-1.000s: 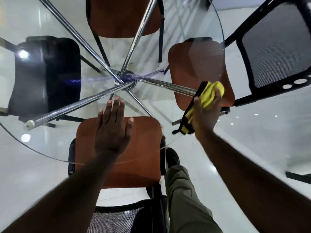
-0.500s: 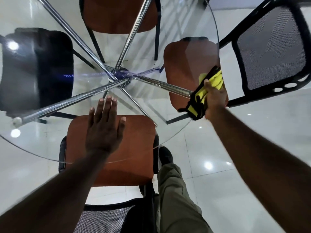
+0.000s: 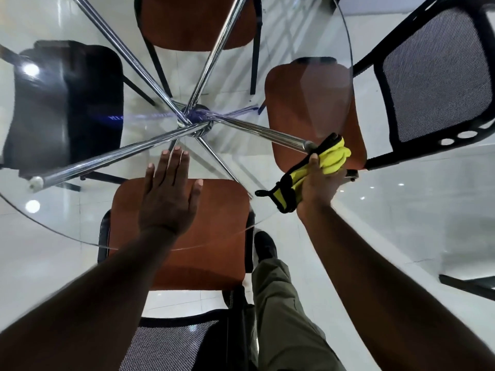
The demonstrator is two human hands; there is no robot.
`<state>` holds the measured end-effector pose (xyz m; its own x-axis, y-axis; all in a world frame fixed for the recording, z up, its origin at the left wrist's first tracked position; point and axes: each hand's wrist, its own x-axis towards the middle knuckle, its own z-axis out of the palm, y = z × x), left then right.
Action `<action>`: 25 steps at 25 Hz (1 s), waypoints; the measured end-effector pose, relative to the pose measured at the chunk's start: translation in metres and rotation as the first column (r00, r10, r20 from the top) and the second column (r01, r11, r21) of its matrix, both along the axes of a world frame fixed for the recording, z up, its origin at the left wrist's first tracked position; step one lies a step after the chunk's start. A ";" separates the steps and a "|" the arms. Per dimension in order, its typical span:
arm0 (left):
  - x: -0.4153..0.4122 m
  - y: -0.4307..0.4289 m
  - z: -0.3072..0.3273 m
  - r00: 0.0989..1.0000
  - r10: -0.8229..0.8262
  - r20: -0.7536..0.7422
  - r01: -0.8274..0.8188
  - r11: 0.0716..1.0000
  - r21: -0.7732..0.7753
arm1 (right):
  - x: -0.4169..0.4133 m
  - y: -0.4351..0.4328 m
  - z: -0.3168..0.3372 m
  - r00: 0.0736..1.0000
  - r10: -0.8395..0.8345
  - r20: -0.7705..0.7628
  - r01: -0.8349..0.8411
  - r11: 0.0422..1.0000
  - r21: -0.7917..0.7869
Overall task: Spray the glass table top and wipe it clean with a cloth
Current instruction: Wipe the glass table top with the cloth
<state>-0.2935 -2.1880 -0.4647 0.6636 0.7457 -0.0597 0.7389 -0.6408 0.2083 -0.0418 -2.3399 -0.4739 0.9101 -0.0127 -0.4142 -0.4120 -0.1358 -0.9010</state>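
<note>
1. Head view, hands: the left hand (image 3: 167, 196) lies flat with fingers straight and spread on the glass table top (image 3: 80, 210), on the near side of the chrome hub (image 3: 197, 121), holding nothing; the right hand (image 3: 318, 186) is closed round a bunched yellow cloth (image 3: 332, 156) with black edging, to the right of the hub at the glass rim.
2. Head view, task's things: the cloth is pressed on the glass just past the end of a chrome leg (image 3: 294, 140) that runs out from the hub; no spray bottle is in sight, so I cannot tell whether the top is wet.
3. Risk at the rim: the cloth sits right at the edge, far from the hub; a stroke carried outward would probably slip off the glass, and the hand could drop toward the brown chair seat (image 3: 308, 103) below.
4. Risk from the bracing palm: a bare palm on the glass likely leaves prints on the near side of the hub; that patch would need wiping last.
5. Risk from the bunched cloth: a loose black-edged tail (image 3: 270, 195) hangs toward the near side; it may drag and streak, or snag on the rim.
6. Risk of leaning: weight on both hands near the hub's front and right could tip or shift the top; this is a guess, as its fixing is unseen.
</note>
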 end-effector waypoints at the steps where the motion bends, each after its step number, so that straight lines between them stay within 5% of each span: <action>1: -0.001 0.000 0.000 1.000 0.002 -0.001 -0.002 1.000 -0.009 | 0.006 -0.001 0.001 1.000 0.022 -0.005 -0.023 0.999 -0.043; 6: 0.030 0.006 0.016 0.999 -0.020 0.028 0.018 0.998 0.054 | 0.105 0.013 0.007 0.983 0.181 -0.038 -0.185 0.972 -0.145; 10: 0.122 0.013 0.021 0.966 -0.241 0.093 0.232 0.967 0.102 | 0.159 0.034 -0.005 0.975 0.219 -0.044 -0.223 0.965 -0.139; 14: 0.174 0.017 0.005 0.984 -0.134 0.120 0.134 0.991 0.006 | 0.211 0.054 -0.009 0.964 0.255 -0.073 -0.262 0.959 -0.105; 25: 0.187 0.011 0.004 0.992 -0.123 0.033 0.121 0.990 0.067 | 0.335 0.162 0.015 0.866 0.497 -0.045 -0.499 0.861 -0.095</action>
